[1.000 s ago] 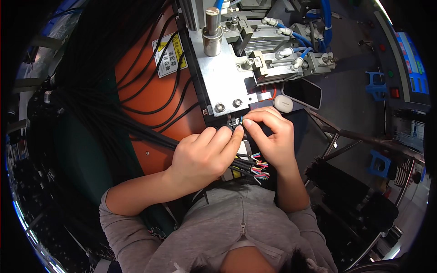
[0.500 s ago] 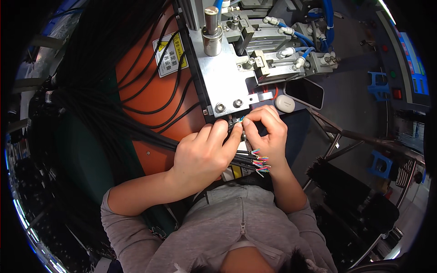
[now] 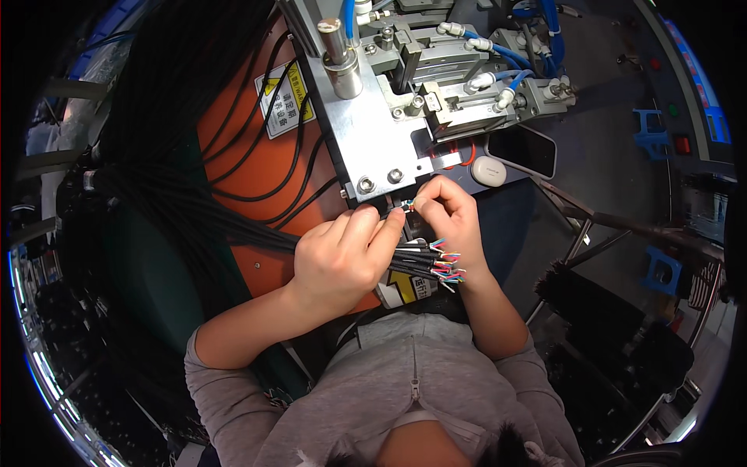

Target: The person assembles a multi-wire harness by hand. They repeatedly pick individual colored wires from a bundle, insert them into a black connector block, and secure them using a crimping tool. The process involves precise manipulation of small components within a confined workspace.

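My left hand (image 3: 339, 251) is closed on a black cable near its stripped end, close to the front of the metal fixture (image 3: 372, 148). Thin coloured wires (image 3: 408, 205) stick out past its thumb and forefinger. At those wires my right hand (image 3: 450, 218) pinches with thumb and forefinger, the other fingers curled. Below both hands lies a bundle of black cables (image 3: 416, 258), their ends fanned into short red, blue, white and yellow wires. The cables run off to the left under my left wrist. Fingertips partly cover the wires being pinched.
Pneumatic cylinders (image 3: 475, 109) with blue air hoses (image 3: 551, 39) sit at the back. To the right are a white rounded case (image 3: 489, 171) and a phone (image 3: 523, 151). A large heap of black cables (image 3: 156, 187) fills the left side, by an orange panel (image 3: 249, 268).
The fixture appears shifted slightly left in the picture. My right hand's fingers have moved a little at the wire ends, and the wires there look more spread out.
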`<action>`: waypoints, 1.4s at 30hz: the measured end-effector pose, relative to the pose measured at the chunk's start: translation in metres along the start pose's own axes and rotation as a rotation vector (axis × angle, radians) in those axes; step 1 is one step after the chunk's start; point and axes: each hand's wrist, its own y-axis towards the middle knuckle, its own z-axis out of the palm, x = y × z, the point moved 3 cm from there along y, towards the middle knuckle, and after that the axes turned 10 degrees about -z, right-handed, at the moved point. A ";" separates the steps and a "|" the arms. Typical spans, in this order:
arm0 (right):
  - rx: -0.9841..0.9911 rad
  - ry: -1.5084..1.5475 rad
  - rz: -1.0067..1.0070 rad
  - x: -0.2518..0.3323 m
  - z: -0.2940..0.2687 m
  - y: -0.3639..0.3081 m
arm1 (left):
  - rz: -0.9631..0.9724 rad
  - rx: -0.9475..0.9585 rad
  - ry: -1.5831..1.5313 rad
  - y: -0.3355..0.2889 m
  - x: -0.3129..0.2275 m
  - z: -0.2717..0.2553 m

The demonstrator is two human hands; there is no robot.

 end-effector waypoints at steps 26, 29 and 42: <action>0.254 0.206 -0.468 0.049 -0.007 -0.007 | 0.113 -0.017 -0.292 0.005 0.002 -0.021; 0.326 0.483 -0.230 0.042 0.001 -0.007 | 0.059 -0.097 -0.385 0.005 0.006 -0.019; 0.062 -0.178 -0.474 0.066 0.012 -0.012 | -0.109 -0.038 -0.470 0.006 0.005 -0.014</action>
